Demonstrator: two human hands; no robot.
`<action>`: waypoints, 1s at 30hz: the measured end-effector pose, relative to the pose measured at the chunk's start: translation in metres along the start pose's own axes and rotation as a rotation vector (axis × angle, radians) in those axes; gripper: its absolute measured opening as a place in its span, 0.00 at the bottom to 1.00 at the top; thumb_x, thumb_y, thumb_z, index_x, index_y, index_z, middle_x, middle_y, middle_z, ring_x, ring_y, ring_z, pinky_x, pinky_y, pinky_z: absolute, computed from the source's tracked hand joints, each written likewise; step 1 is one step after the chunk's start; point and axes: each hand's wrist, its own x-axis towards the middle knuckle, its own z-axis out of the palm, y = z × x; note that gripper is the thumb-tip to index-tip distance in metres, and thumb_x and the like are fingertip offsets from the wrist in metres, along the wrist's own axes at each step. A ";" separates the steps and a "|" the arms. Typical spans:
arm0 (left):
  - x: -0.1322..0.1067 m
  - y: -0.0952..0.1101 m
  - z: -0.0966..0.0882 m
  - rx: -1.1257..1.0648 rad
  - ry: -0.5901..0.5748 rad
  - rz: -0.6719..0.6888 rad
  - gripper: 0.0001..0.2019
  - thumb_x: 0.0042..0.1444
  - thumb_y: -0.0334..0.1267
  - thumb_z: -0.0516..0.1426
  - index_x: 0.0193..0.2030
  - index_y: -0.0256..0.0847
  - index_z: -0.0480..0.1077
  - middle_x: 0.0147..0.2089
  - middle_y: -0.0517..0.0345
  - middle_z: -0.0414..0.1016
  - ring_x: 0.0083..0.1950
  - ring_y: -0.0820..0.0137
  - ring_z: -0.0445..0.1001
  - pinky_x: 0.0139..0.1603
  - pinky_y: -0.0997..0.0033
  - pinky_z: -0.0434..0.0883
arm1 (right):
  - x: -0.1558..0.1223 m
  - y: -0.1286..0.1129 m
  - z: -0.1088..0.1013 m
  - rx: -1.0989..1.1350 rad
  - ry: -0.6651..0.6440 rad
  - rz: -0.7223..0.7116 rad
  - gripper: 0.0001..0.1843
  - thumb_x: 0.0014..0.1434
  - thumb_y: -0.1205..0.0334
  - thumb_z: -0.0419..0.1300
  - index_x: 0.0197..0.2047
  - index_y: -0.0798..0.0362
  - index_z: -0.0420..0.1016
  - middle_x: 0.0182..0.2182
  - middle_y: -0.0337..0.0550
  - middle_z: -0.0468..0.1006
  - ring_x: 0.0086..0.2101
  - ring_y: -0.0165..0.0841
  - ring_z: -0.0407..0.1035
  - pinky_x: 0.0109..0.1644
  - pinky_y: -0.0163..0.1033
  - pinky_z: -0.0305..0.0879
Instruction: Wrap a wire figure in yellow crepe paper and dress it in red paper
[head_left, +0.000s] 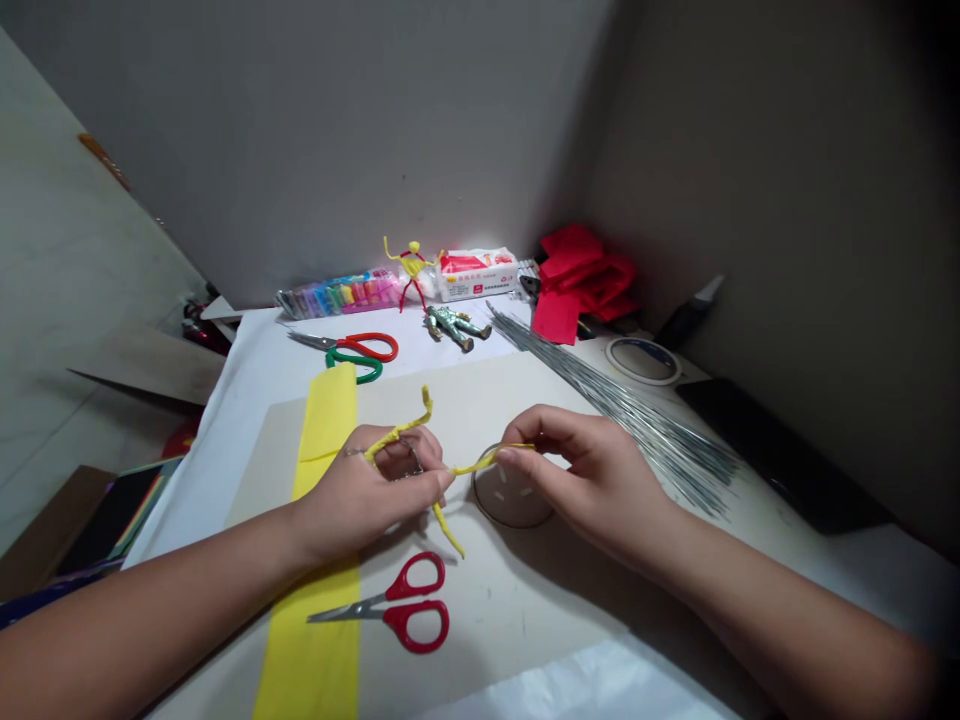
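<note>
My left hand (375,488) is closed around a small wire figure wrapped in yellow paper (427,455), whose limbs stick out above and below the fingers. My right hand (577,470) pinches one yellow-wrapped limb of that figure between thumb and fingers, pulling it sideways. Both hands hover over a grey cardboard sheet (487,590). A roll of clear tape (510,495) lies just under the right fingers. Red-handled scissors (401,605) lie below the left hand, next to a long yellow paper strip (319,560).
Near the back wall stand a yellow and red wire figure (411,265), a silver-green figure (456,325), a clay colour pack (341,295), a white box (476,272) and red paper (581,280). A bundle of thin wires (622,405), white tape roll (643,360) and two more scissors (352,352) lie nearby.
</note>
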 end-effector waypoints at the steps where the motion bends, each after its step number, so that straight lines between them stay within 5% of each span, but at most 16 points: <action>1: -0.001 0.001 0.000 0.020 0.006 0.001 0.09 0.51 0.30 0.58 0.21 0.38 0.66 0.26 0.61 0.66 0.31 0.73 0.66 0.34 0.73 0.63 | 0.001 0.000 0.000 0.045 -0.012 0.070 0.06 0.57 0.64 0.60 0.28 0.55 0.71 0.24 0.37 0.73 0.25 0.26 0.63 0.29 0.31 0.59; 8: 0.003 -0.012 0.001 -0.110 0.004 -0.043 0.09 0.51 0.31 0.59 0.22 0.38 0.66 0.27 0.61 0.68 0.32 0.72 0.67 0.34 0.73 0.64 | 0.006 0.011 0.000 0.471 -0.086 0.368 0.09 0.52 0.59 0.64 0.30 0.56 0.71 0.22 0.38 0.73 0.22 0.26 0.64 0.26 0.31 0.60; 19: 0.004 -0.015 -0.001 -0.413 -0.048 -0.111 0.09 0.47 0.34 0.62 0.22 0.38 0.67 0.24 0.61 0.70 0.27 0.72 0.69 0.28 0.72 0.62 | 0.005 0.017 0.003 0.872 -0.084 0.388 0.16 0.49 0.63 0.68 0.38 0.52 0.68 0.21 0.34 0.74 0.21 0.24 0.68 0.28 0.29 0.62; 22: 0.006 -0.013 -0.001 -0.438 -0.015 -0.135 0.08 0.46 0.33 0.62 0.21 0.38 0.67 0.23 0.61 0.70 0.26 0.73 0.69 0.29 0.73 0.62 | 0.006 0.020 0.004 0.823 -0.094 0.363 0.15 0.53 0.59 0.65 0.43 0.51 0.68 0.25 0.37 0.74 0.24 0.26 0.69 0.31 0.32 0.65; 24: 0.007 -0.012 -0.001 -0.463 0.020 -0.163 0.08 0.46 0.32 0.62 0.20 0.38 0.67 0.22 0.60 0.70 0.26 0.74 0.68 0.29 0.74 0.62 | 0.005 0.020 0.004 0.620 0.032 0.211 0.12 0.57 0.59 0.61 0.44 0.51 0.69 0.31 0.41 0.75 0.31 0.29 0.71 0.35 0.35 0.67; 27: 0.008 -0.012 -0.001 -0.513 0.032 -0.198 0.08 0.44 0.31 0.62 0.20 0.38 0.67 0.23 0.60 0.71 0.26 0.74 0.68 0.29 0.74 0.62 | -0.001 0.015 0.001 0.112 0.272 -0.268 0.07 0.57 0.67 0.60 0.41 0.51 0.73 0.35 0.44 0.74 0.37 0.33 0.69 0.41 0.40 0.67; 30: 0.006 -0.012 -0.001 -0.522 -0.001 -0.223 0.08 0.45 0.32 0.63 0.20 0.37 0.67 0.23 0.59 0.71 0.26 0.74 0.67 0.29 0.74 0.62 | -0.007 0.008 -0.001 -0.304 0.206 -0.737 0.07 0.58 0.72 0.58 0.39 0.54 0.75 0.32 0.45 0.77 0.36 0.34 0.68 0.40 0.42 0.66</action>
